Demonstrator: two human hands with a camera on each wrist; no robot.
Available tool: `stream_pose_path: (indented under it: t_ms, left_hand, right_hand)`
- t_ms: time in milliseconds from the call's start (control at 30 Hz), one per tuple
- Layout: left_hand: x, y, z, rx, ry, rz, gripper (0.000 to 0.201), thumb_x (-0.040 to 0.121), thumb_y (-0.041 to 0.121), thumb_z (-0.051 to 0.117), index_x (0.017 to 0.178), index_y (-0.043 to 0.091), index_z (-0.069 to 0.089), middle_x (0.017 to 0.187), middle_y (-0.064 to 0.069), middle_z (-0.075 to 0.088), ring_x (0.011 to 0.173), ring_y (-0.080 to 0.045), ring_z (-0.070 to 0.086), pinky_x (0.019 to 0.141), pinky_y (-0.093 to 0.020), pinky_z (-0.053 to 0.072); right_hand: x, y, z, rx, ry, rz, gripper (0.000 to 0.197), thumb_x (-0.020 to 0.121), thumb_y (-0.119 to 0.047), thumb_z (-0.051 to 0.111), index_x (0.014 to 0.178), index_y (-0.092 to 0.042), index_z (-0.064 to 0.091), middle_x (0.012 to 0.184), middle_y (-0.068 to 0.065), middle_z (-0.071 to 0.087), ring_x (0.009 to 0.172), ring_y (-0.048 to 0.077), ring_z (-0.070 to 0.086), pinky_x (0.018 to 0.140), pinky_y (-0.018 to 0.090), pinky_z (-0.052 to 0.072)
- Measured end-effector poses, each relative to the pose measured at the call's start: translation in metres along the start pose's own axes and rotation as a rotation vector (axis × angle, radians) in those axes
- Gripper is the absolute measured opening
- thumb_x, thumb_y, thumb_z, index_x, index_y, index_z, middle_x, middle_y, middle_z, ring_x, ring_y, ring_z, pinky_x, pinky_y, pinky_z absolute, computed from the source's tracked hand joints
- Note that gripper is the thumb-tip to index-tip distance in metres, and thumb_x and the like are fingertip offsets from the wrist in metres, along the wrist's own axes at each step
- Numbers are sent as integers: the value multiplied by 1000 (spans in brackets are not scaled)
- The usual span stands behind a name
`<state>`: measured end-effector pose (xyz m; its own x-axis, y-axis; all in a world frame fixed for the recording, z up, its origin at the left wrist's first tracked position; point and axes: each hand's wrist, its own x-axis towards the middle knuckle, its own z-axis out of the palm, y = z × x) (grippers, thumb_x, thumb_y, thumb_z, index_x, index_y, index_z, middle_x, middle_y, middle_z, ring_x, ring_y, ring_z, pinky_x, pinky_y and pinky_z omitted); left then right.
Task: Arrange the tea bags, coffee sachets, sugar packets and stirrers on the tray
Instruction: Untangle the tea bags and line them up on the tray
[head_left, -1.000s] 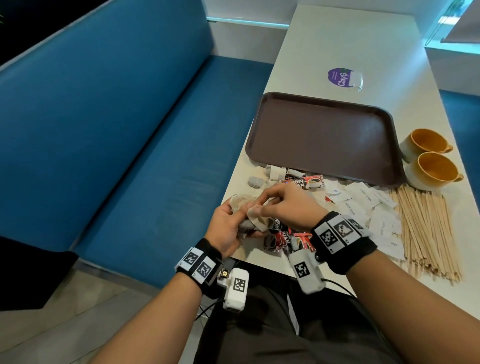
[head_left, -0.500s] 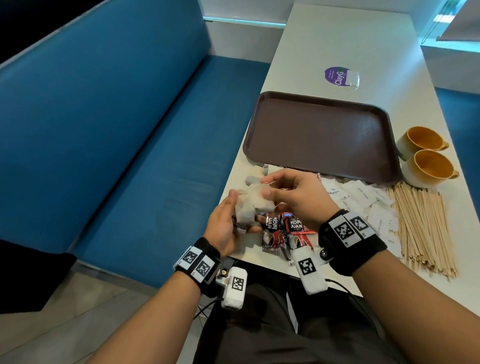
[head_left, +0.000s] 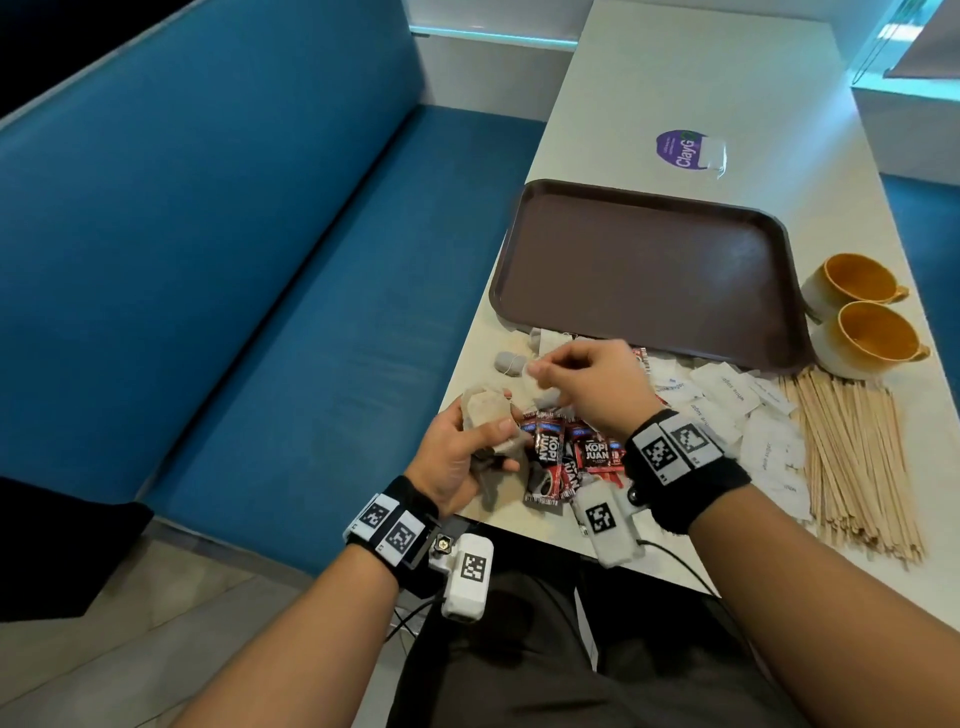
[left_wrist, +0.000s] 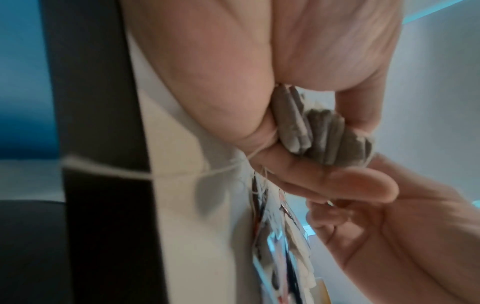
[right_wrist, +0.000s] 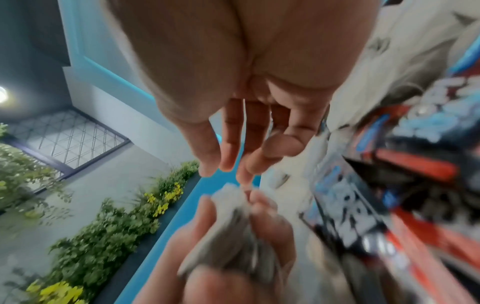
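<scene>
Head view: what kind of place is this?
Probably a cafe or canteen booth: a blue padded bench seat along a long white table, a brown serving tray and two orange cups.

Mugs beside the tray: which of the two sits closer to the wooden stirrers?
The nearer mug, the one closer to the person. Its base sits almost against the far ends of the stirrers, while the other mug stands behind it, beside the tray.
</scene>
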<state>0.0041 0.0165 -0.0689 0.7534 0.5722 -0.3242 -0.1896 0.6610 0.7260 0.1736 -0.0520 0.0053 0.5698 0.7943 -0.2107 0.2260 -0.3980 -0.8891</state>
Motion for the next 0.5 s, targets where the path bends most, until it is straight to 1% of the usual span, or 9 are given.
stream_pose_path:
  t_ms: [33, 67, 133, 200, 267, 300, 367, 433, 500]
  left_hand:
    - [1, 0, -1, -12, -9, 7, 43, 75, 4, 80, 113, 9, 61, 99, -14, 64, 75, -25, 65, 46, -28, 51]
    - [2, -1, -3, -32, -20, 13, 49, 70, 6, 87, 112, 10, 62, 100, -14, 62, 73, -25, 64, 46, -27, 51]
    - [2, -2, -4, -57, -39, 25, 64, 59, 11, 96, 113, 10, 62, 100, -13, 63, 72, -24, 64, 46, -26, 50]
    - [3, -3, -5, -57, -48, 42, 69, 59, 10, 96, 117, 8, 59, 102, -13, 66, 78, -27, 69, 47, -28, 52]
    - [1, -2, -5, -46, -43, 47, 66, 64, 2, 87, 121, 7, 55, 104, -12, 67, 84, -29, 71, 51, -32, 56]
    - [1, -2, -6, -43, -41, 47, 65, 66, 1, 83, 123, 7, 53, 104, -11, 67, 85, -30, 71, 54, -35, 58]
    - [0, -2, -5, -47, -33, 41, 68, 65, 0, 84, 125, 8, 52, 104, -11, 66, 85, -29, 71, 55, -37, 59]
    - [-1, -2, -3, -71, -18, 44, 75, 60, 3, 93, 123, 7, 54, 101, -11, 65, 81, -28, 70, 52, -33, 57]
    - [0, -2, -1, -72, 1, 51, 73, 59, 7, 95, 120, 6, 55, 96, -10, 65, 76, -25, 69, 48, -29, 53]
  right_hand:
    - [7, 1, -6, -72, 51, -12, 12, 86, -28, 81, 85, -17, 78, 76, -3, 74, 60, 1, 63, 62, 21, 52]
    - [15, 4, -11, -144, 86, -14, 8, 86, -27, 81, 87, -20, 78, 77, -6, 73, 66, 2, 65, 68, 23, 53]
    - [29, 10, -14, -280, 60, 15, 15, 84, -28, 82, 97, -22, 76, 85, -6, 71, 79, 10, 66, 80, 30, 56]
    - [37, 14, -10, -481, -47, 37, 32, 81, -32, 83, 110, -23, 73, 99, -3, 70, 88, 14, 65, 85, 32, 55]
    - [38, 14, -3, -666, -113, 17, 44, 76, -36, 85, 115, -24, 71, 109, -2, 62, 94, 15, 61, 88, 32, 54]
    - [38, 14, 0, -703, -122, 4, 44, 75, -37, 86, 114, -25, 70, 109, -3, 57, 93, 15, 59, 87, 32, 53]
    - [36, 12, 4, -690, -109, -8, 36, 72, -34, 88, 102, -29, 68, 105, -4, 53, 87, 14, 57, 80, 30, 49]
    - [35, 11, 5, -631, -81, -19, 27, 72, -24, 88, 86, -30, 66, 101, -3, 57, 82, 13, 58, 72, 27, 46]
    - [34, 10, 1, -557, -77, -41, 19, 77, -19, 85, 80, -26, 67, 92, -5, 63, 79, 11, 62, 64, 21, 44]
